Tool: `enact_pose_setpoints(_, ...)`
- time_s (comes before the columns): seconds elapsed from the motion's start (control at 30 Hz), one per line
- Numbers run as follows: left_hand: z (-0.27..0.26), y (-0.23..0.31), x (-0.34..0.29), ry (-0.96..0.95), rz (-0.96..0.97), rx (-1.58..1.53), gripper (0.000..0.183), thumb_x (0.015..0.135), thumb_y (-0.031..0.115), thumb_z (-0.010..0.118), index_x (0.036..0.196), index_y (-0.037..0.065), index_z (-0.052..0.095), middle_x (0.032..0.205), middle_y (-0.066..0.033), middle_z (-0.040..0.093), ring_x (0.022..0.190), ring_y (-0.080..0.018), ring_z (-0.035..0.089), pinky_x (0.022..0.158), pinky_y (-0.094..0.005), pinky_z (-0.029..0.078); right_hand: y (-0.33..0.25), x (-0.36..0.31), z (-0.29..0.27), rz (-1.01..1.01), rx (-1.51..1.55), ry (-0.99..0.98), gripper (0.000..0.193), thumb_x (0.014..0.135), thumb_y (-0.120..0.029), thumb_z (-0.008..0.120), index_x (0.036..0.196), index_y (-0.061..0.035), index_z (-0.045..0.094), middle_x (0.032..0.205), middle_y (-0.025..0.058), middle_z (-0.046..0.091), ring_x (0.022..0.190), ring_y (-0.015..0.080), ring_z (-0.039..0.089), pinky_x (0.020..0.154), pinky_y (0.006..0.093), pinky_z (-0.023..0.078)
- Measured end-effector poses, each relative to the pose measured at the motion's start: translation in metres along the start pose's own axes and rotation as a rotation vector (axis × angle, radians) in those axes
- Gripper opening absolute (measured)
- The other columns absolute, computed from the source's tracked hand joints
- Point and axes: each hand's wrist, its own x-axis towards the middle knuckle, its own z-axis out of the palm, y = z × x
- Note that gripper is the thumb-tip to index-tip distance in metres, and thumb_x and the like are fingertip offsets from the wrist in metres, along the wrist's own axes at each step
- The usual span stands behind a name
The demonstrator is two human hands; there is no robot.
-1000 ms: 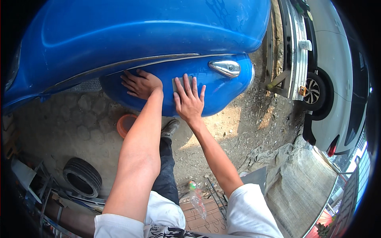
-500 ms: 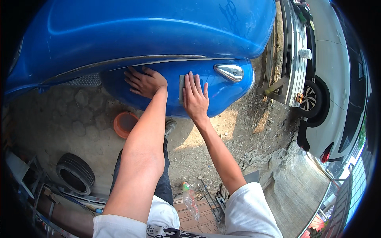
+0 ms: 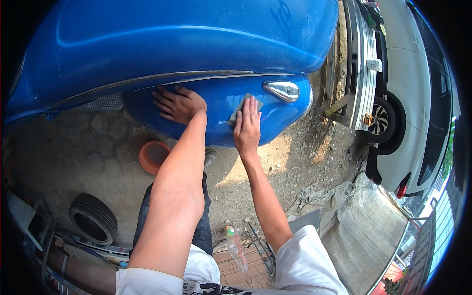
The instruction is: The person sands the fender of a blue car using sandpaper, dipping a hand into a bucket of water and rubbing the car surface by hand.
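A blue car fender [image 3: 209, 118] curves out below the larger blue body [image 3: 187, 44], with a pale seam between them. My left hand [image 3: 182, 105] rests flat on the fender's left part, fingers spread, holding nothing. Under the outstretched fingers of my right hand [image 3: 248, 129] a grey-green piece of sandpaper [image 3: 238, 111] is pressed against the fender. The sheet lies tilted, and part of it is hidden by the fingers. Just to the right of it, a teardrop-shaped chrome lamp housing [image 3: 282, 91] is fixed on the fender.
An orange bucket [image 3: 154, 156] stands on the ground left of my legs. A loose tire [image 3: 93, 219] lies at lower left. A plastic bottle [image 3: 236, 248] lies near my feet. To the right are a metal-framed bench [image 3: 363, 73] and a parked silver car [image 3: 408, 103].
My right hand has slid a little to the right and turned, taking the sandpaper with it; the sheet has gone from upright to slanted. The left hand stays in place.
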Motion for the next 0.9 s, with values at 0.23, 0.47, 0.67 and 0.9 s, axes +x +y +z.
enact_pose_setpoints(0.23,-0.003,0.003,0.002,-0.021,0.010,0.006,0.059,0.098,0.034,0.035,0.153,0.014,0.027,0.159,-0.0128,0.026,0.148,-0.0313,0.021,0.119,-0.0570,0.016,0.003,0.005,-0.005,0.186,-0.099,0.018,0.064,0.103,-0.030,0.043,0.153,0.0014,0.021,0.160,0.0229,0.019,0.148,0.0391,0.020,0.117,0.0545,0.021)
enact_pose_setpoints(0.47,-0.003,0.004,0.001,-0.023,0.020,0.004,0.059,0.097,0.034,0.035,0.153,0.014,0.027,0.159,-0.0130,0.026,0.148,-0.0316,0.021,0.119,-0.0572,0.016,0.002,0.008,-0.013,0.257,-0.054,-0.013,0.066,0.104,-0.038,0.034,0.154,0.0011,0.017,0.162,0.0209,0.015,0.150,0.0368,0.014,0.119,0.0530,0.012)
enact_pose_setpoints(0.67,-0.002,0.003,0.003,-0.002,0.017,-0.010,0.059,0.097,0.035,0.036,0.152,0.014,0.029,0.159,-0.0132,0.027,0.148,-0.0318,0.022,0.118,-0.0570,0.017,-0.007,0.021,-0.005,0.339,-0.091,0.072,0.067,0.103,-0.043,0.035,0.155,-0.0021,0.020,0.162,0.0160,0.019,0.149,0.0362,0.017,0.119,0.0543,0.015)
enact_pose_setpoints(0.9,-0.001,0.004,-0.003,-0.008,0.022,-0.001,0.059,0.097,0.034,0.036,0.152,0.014,0.029,0.159,-0.0129,0.027,0.148,-0.0317,0.023,0.118,-0.0569,0.017,-0.018,0.029,-0.006,0.511,-0.042,0.155,0.068,0.103,-0.044,0.037,0.154,-0.0027,0.022,0.162,0.0153,0.021,0.149,0.0344,0.018,0.118,0.0560,0.013)
